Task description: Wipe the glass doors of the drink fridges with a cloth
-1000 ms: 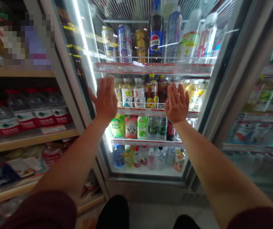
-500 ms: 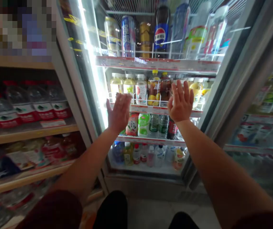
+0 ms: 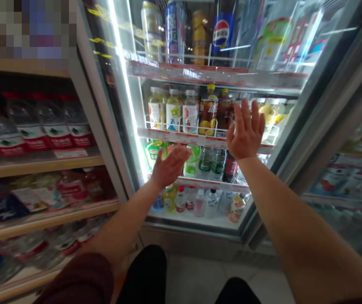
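My left hand is held out, fingers stretched to the right, in front of the third shelf's bottles. It partly hides a bottle with a bright green label. Higher and to the right, my right hand is raised with its fingers up and a little apart, covering part of the second row. Nothing is in either hand. Both are before a lit drinks fridge with reflections across its front; whether they touch glass, I cannot tell. Tea bottles with yellow caps stand just left of my right hand.
Wooden shelves at the left hold red-capped water bottles. Above are cans and a cola bottle on the fridge's top shelf. Another fridge section adjoins at the right. My knees show at the bottom.
My left hand has moved down and to the right, and its fingers have tipped from upward toward the right. My right hand stays raised, slightly farther right. The view has shifted a little.
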`<action>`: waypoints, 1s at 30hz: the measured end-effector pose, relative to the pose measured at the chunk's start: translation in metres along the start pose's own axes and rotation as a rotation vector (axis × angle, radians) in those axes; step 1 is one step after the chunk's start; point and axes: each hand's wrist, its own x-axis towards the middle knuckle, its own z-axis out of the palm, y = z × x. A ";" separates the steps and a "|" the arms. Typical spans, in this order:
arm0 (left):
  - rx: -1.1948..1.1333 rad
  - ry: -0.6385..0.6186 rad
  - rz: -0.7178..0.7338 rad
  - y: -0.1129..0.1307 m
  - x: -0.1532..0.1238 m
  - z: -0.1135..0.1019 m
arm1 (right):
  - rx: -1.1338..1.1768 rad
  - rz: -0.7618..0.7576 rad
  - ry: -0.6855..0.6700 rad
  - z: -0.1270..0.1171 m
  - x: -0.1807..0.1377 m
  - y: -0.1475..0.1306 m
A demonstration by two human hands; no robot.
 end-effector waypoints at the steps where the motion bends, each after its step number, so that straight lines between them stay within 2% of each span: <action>1: 0.005 0.041 -0.174 -0.025 0.012 -0.010 | -0.004 -0.001 0.007 0.001 0.000 0.000; 3: 0.005 0.140 -0.521 -0.063 0.030 -0.027 | -0.004 -0.007 0.007 0.002 -0.001 0.001; 4: 0.009 0.174 -0.642 -0.073 0.033 -0.031 | -0.002 -0.006 0.002 0.002 -0.001 0.001; 6: 0.015 0.205 -0.736 -0.068 0.024 -0.028 | 0.005 0.005 -0.015 0.001 0.000 0.001; 9: -0.017 0.155 -0.621 -0.018 -0.024 -0.006 | 0.019 0.021 -0.036 -0.001 0.001 -0.001; 11: -0.052 0.059 -0.407 0.011 -0.057 0.009 | 0.026 0.018 -0.040 -0.002 0.001 -0.001; 13: -0.028 0.002 -0.283 0.013 -0.073 0.013 | 0.031 0.016 -0.041 -0.003 0.001 -0.002; 14: -0.010 0.001 -0.273 0.003 -0.071 0.010 | 0.032 0.017 -0.042 -0.003 0.001 -0.002; 16: 0.020 0.055 -0.361 -0.036 -0.051 -0.005 | 0.033 0.021 -0.045 -0.003 0.001 -0.002; 19: 0.022 0.200 -0.651 -0.096 -0.005 -0.032 | 0.031 0.026 -0.040 -0.001 0.001 -0.001; 21: 0.000 0.235 -0.771 -0.106 0.010 -0.040 | 0.033 0.028 -0.033 0.001 0.001 -0.001; 23: -0.034 0.215 -0.825 -0.084 0.000 -0.034 | 0.039 0.026 -0.030 0.001 0.001 -0.001; 25: -0.075 0.161 -0.853 -0.041 -0.032 -0.017 | 0.044 0.022 -0.033 0.001 0.001 -0.001; 27: -0.126 0.052 -0.835 0.000 -0.071 0.003 | 0.042 0.016 -0.033 0.000 0.001 -0.001; 29: -0.145 -0.018 -0.794 0.018 -0.094 0.014 | 0.035 0.009 -0.030 -0.001 0.001 -0.001; 30: -0.138 -0.024 -0.766 0.014 -0.096 0.015 | 0.030 0.007 -0.026 -0.001 0.001 -0.001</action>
